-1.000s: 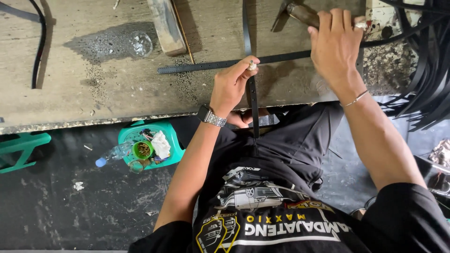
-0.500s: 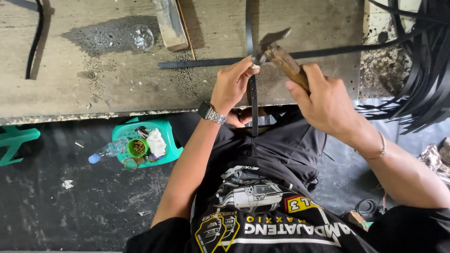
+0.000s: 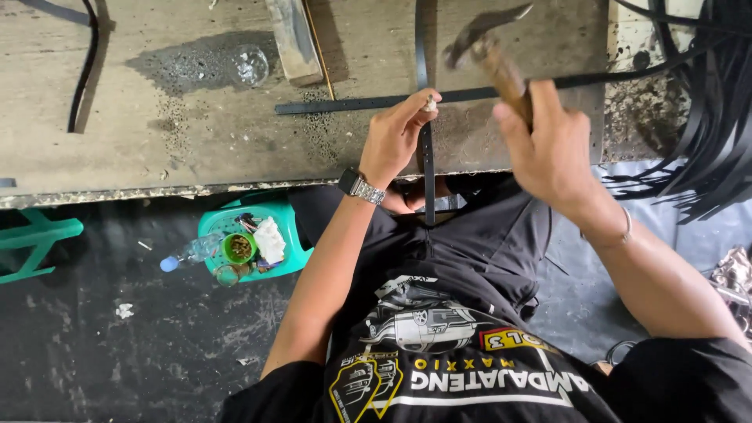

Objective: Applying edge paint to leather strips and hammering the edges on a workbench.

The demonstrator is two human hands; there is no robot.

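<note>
Left hand: the left hand (image 3: 394,139) rests on the bench (image 3: 157,141), fingers pinched together on a small pale punch (image 3: 429,103); the punch stands where two black straps cross; a metal watch (image 3: 361,188) sits on the wrist.
Right hand: the right hand (image 3: 552,149) is clenched round the wooden handle of a hammer (image 3: 492,48); the hammer head – blurred – hangs above the bench, just right of the punch and not touching it; a thin bracelet (image 3: 624,227) circles the wrist.
Straps: a long strap (image 3: 345,103) lies across the bench from left to right; a second strap (image 3: 424,125) runs towards the person, over the bench edge and down to the lap.
Bench: worn grey wood, speckled with small dark bits; a wooden block (image 3: 294,39) lies at the top, a dark stain (image 3: 196,63) to its left.
Right edge: a bundle of loose black straps (image 3: 705,117) hangs off the bench.
Floor: dark; a green stool (image 3: 258,235) stands just below the bench edge – on it a small cup and scraps; a plastic bottle (image 3: 188,252) lies against it; another green stool (image 3: 35,239) sits far left.
</note>
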